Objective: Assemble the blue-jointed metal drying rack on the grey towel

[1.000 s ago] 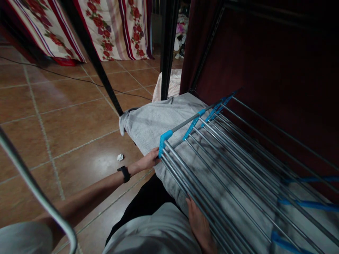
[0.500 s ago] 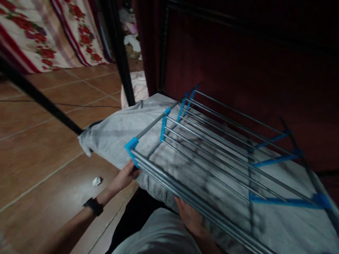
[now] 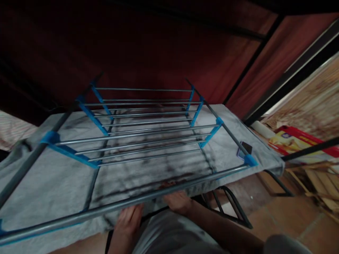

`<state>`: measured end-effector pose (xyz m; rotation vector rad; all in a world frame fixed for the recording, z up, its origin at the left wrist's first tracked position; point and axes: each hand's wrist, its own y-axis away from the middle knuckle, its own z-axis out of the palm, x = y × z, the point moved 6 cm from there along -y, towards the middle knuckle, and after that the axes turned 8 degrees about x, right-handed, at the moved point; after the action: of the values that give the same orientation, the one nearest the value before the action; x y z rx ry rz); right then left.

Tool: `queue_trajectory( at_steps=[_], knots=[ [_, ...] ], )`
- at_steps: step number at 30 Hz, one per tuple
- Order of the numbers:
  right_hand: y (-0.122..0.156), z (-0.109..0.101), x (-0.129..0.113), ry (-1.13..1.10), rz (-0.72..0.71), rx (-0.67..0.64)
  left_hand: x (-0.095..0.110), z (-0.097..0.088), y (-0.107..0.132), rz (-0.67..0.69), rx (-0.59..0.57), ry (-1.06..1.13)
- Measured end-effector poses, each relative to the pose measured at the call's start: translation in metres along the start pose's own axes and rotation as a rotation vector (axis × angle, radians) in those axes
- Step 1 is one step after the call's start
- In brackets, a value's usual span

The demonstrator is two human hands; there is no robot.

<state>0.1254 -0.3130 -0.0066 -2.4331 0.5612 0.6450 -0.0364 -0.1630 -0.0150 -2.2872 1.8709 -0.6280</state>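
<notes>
A clothes drying rack (image 3: 156, 127) of grey metal tubes and blue plastic joints lies across a cloth-covered table. At its near side, my left hand (image 3: 129, 219) is closed at the front tube, its fingertips hidden by it. My right hand (image 3: 178, 201) grips the same tube a little farther right; it comes from below, and some fingers show on the far side. The thin rods stand between slanted blue side pieces toward the back.
Grey cloth (image 3: 53, 180) covers the table (image 3: 222, 106). A phone (image 3: 245, 150) lies beneath the rack's right side. Dark red fabric (image 3: 148, 53) hangs behind. A red and yellow box (image 3: 293, 141) and a black metal frame (image 3: 235, 208) are at the right.
My view has swung right, bringing the phone and box into sight. My left hand has left the rack's blue left corner and is now close to my right hand at the front tube.
</notes>
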Motion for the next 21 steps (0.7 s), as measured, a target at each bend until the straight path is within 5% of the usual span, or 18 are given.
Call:
queue_trajectory(
  at_steps=[4, 8, 10, 13, 16, 21],
  knots=[
    [0.001, -0.025, 0.004, 0.101, -0.074, -0.061, 0.024, 0.031, -0.043, 0.008, -0.22, -0.029],
    [0.016, -0.061, 0.019, 0.01, 0.049, -0.028, 0.036, 0.037, -0.065, 0.066, -0.258, 0.029],
    [0.036, -0.08, 0.038, -0.066, 0.21, 0.094, 0.035, 0.037, -0.069, 0.077, -0.258, 0.058],
    [0.079, -0.109, 0.082, -0.08, 0.541, 0.451, 0.032, 0.037, -0.072, 0.06, -0.247, 0.059],
    [0.107, -0.128, 0.119, -0.056, 0.699, 0.666, 0.032, 0.036, -0.073, 0.04, -0.218, 0.062],
    [0.104, -0.143, 0.151, -0.017, 0.758, 0.724, 0.033, 0.036, -0.075, 0.036, -0.238, 0.076]
  ],
)
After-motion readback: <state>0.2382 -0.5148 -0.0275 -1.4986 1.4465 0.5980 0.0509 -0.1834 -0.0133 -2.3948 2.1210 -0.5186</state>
